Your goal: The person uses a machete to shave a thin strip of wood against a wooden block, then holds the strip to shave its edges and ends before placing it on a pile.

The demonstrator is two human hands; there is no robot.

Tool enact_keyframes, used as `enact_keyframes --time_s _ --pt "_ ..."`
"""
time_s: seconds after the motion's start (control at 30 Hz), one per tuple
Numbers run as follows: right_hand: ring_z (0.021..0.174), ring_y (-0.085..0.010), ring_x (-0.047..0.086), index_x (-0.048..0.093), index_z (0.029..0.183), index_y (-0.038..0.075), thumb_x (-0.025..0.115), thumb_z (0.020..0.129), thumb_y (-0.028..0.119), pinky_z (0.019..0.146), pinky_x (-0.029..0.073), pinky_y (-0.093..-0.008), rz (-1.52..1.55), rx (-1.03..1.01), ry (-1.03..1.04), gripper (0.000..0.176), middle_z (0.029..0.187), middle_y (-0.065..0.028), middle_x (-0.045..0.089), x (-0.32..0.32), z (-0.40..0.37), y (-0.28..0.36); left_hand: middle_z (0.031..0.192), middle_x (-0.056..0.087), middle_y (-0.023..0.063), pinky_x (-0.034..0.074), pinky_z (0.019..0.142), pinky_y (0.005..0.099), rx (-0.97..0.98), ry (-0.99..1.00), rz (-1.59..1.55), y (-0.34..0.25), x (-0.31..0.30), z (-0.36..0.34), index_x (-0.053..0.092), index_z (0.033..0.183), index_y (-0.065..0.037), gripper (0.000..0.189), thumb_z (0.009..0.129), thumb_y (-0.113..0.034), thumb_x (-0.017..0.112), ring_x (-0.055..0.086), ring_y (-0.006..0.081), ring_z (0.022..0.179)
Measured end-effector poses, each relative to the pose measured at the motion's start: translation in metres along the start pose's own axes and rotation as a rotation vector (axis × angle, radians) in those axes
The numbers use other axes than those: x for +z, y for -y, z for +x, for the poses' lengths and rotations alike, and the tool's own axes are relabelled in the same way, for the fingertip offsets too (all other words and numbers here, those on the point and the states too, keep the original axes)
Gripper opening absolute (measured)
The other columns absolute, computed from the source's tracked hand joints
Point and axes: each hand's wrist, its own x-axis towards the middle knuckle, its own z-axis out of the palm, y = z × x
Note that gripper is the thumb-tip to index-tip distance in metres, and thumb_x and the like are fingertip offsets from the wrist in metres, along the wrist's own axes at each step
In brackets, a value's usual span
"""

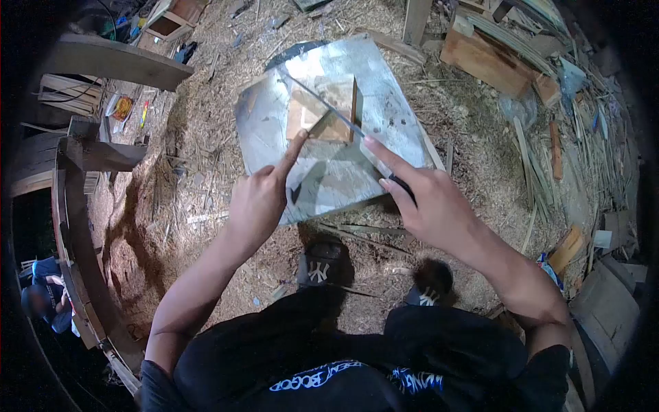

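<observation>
My right hand [436,202] is closed round the dark handle of a long, thin knife [319,99], its index finger stretched along the back. The blade slants up and left across a square wooden block [340,93] with a pale mark on top. At the block's near left corner rests the extended index fingertip of my left hand [259,199]. Its other fingers are curled, and a small dark piece shows beside them; what they hold is not clear. Under the block is a stained, grey metal-looking board [388,106].
Wood shavings [199,137] cover the ground. Planks [491,58] and thin offcuts [535,165] lie to the right. A wooden beam [117,62] juts in at upper left. My feet in dark shoes [322,264] are below the board. Another person [48,299] is at far left.
</observation>
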Motion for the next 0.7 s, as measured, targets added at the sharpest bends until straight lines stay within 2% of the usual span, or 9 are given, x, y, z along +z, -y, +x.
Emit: enact_keyframes --time_s 0.1,0.2,0.23,0.3,0.33,0.4,0.5,0.57,0.7 --pt "0.048 -0.0227 0.055 0.036 0.155 0.017 0.057 0.1 0.013 0.049 0.044 -0.0426 -0.044 0.137 0.134 0.06 0.057 -0.0124 0.055 -0.004 0.002 0.002 0.067 0.066 0.0129 0.053 0.047 0.0419 0.008 0.016 -0.005 0.001 0.001 -0.001 0.024 0.159 -0.025 0.101 0.074 -0.013 0.078 0.065 0.0294 0.052" --pt "0.045 -0.0268 0.055 0.038 0.154 0.017 0.056 0.1 0.013 0.051 0.046 -0.0447 0.059 -0.194 -0.168 0.058 0.054 -0.0142 0.055 0.006 0.005 -0.007 0.066 0.065 0.013 0.053 0.047 0.0426 -0.008 0.025 -0.003 0.003 0.005 0.0 0.023 0.159 -0.025 0.102 0.074 -0.012 0.078 0.065 0.0301 0.052" --pt "0.045 -0.0268 0.055 0.038 0.154 0.017 0.056 0.1 0.013 0.051 0.046 -0.0447 0.063 -0.192 -0.154 0.058 0.054 -0.0142 0.055 0.006 0.003 -0.008 0.066 0.065 0.013 0.052 0.046 0.0427 -0.01 0.01 -0.021 0.002 0.006 -0.001 0.023 0.159 -0.025 0.102 0.074 -0.013 0.077 0.065 0.0302 0.051" --pt "0.046 -0.0244 0.055 0.037 0.154 0.016 0.056 0.1 0.011 0.049 0.045 -0.0428 -0.15 0.058 0.157 0.058 0.057 -0.0138 0.056 0.0 0.002 -0.006 0.066 0.065 0.013 0.052 0.046 0.0428 -0.005 -0.02 -0.031 0.003 0.003 -0.002 0.023 0.159 -0.025 0.101 0.075 -0.013 0.077 0.065 0.0303 0.051" --pt "0.046 -0.0252 0.056 0.038 0.154 0.016 0.056 0.1 0.011 0.05 0.045 -0.0432 -0.119 0.109 0.171 0.058 0.057 -0.0143 0.056 -0.005 0.003 -0.001 0.065 0.065 0.013 0.052 0.046 0.0431 0.003 -0.003 -0.042 0.004 0.004 -0.003 0.023 0.159 -0.025 0.101 0.075 -0.013 0.077 0.065 0.0303 0.051" --pt "0.047 -0.0267 0.057 0.038 0.154 0.017 0.056 0.099 0.011 0.05 0.046 -0.044 -0.045 0.094 0.105 0.058 0.058 -0.0152 0.057 -0.011 0.003 0.007 0.065 0.064 0.0129 0.052 0.046 0.0434 0.014 0.025 -0.054 0.004 0.004 -0.003 0.023 0.159 -0.025 0.1 0.076 -0.013 0.077 0.065 0.0304 0.051" --pt "0.048 -0.0291 0.058 0.038 0.154 0.018 0.056 0.099 0.01 0.05 0.046 -0.0452 0.014 -0.127 -0.087 0.059 0.059 -0.0165 0.058 -0.001 0.0 -0.003 0.067 0.065 0.0132 0.053 0.047 0.0446 -0.024 0.05 -0.025 0.003 0.004 -0.004 0.022 0.16 -0.025 0.1 0.076 -0.013 0.076 0.066 0.0318 0.054" --pt "0.049 -0.0307 0.059 0.038 0.154 0.018 0.056 0.099 0.01 0.051 0.046 -0.046 -0.157 0.086 0.183 0.059 0.06 -0.0174 0.059 -0.004 -0.001 -0.004 0.069 0.065 0.0138 0.053 0.049 0.0459 -0.011 0.057 0.01 0.005 0.003 -0.005 0.021 0.16 -0.025 0.1 0.077 -0.014 0.076 0.066 0.0333 0.056" --pt "0.051 -0.0339 0.062 0.038 0.154 0.019 0.056 0.099 0.011 0.053 0.049 -0.0474 0.021 -0.053 -0.045 0.059 0.059 -0.0179 0.061 -0.003 0.001 0.001 0.071 0.066 0.0143 0.053 0.051 0.0466 -0.032 0.062 -0.05 0.001 0.001 -0.004 0.021 0.16 -0.027 0.1 0.077 -0.013 0.075 0.066 0.0345 0.058"
